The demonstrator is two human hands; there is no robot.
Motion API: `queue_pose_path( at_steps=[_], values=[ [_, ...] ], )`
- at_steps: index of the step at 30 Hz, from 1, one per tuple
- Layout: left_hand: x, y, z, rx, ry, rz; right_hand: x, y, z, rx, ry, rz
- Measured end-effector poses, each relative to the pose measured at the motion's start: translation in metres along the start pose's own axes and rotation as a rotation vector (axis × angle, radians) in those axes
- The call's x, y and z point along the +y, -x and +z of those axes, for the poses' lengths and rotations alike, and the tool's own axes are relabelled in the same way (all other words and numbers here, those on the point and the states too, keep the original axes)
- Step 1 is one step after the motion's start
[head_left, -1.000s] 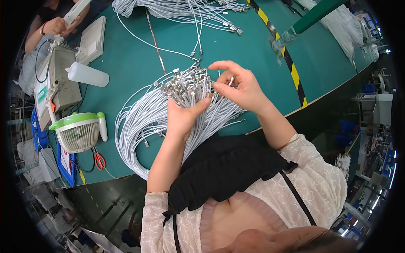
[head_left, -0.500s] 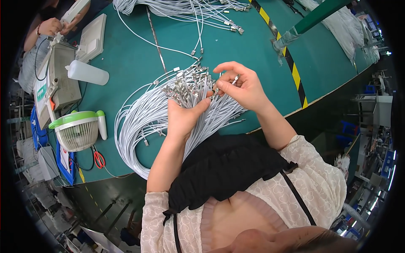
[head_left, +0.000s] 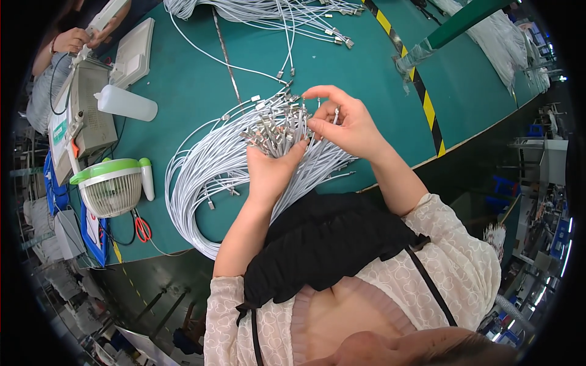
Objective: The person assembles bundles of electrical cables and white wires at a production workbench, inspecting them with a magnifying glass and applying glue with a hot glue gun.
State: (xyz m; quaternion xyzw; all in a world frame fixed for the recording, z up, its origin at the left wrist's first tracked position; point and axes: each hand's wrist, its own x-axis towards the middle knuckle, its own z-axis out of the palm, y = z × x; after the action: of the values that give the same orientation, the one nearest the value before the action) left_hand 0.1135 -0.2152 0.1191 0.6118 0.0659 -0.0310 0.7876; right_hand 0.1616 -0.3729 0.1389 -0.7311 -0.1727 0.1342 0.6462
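Cables [head_left: 204, 155] are lying in a curved white bundle on the table [head_left: 360, 58] and are being gripped just below their metal connectors [head_left: 265, 131] by the left hand [head_left: 273, 171], its fingers being clamped around them with the thumb laid across. At the bundle's right edge, the right hand [head_left: 347, 125] is being held with the tips of thumb and forefinger apart; a loose connector [head_left: 336, 113] is showing by its curled fingers, but whether it is being pinched cannot be told. Another bundle [head_left: 244, 11] is lying at the table's far side. To the left, a bottle [head_left: 128, 103] is resting beyond a green-and-white fan [head_left: 111, 190], and scissors [head_left: 143, 230] are lying near the fan. Striped tape [head_left: 428, 113] is running along the right.
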Motion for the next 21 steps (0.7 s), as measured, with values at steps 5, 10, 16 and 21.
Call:
queue_pose_path(
  at_steps=[5,10,16,21],
  values=[
    [0.0085,0.0010,0.0021,0.056,0.095,-0.025,-0.0025,0.0024,-0.0004,0.018,0.022,0.026],
    [0.0049,0.0016,0.0027,0.085,0.065,-0.033,-0.0008,0.0022,0.0050,0.144,-0.019,-0.105],
    [0.0052,0.0037,0.0044,0.058,0.072,-0.026,-0.0051,0.0016,0.0006,0.140,-0.165,-0.082],
    [0.0040,0.0034,0.0046,0.072,0.133,-0.027,0.0004,0.0011,-0.0025,0.140,-0.138,-0.116]
  ],
)
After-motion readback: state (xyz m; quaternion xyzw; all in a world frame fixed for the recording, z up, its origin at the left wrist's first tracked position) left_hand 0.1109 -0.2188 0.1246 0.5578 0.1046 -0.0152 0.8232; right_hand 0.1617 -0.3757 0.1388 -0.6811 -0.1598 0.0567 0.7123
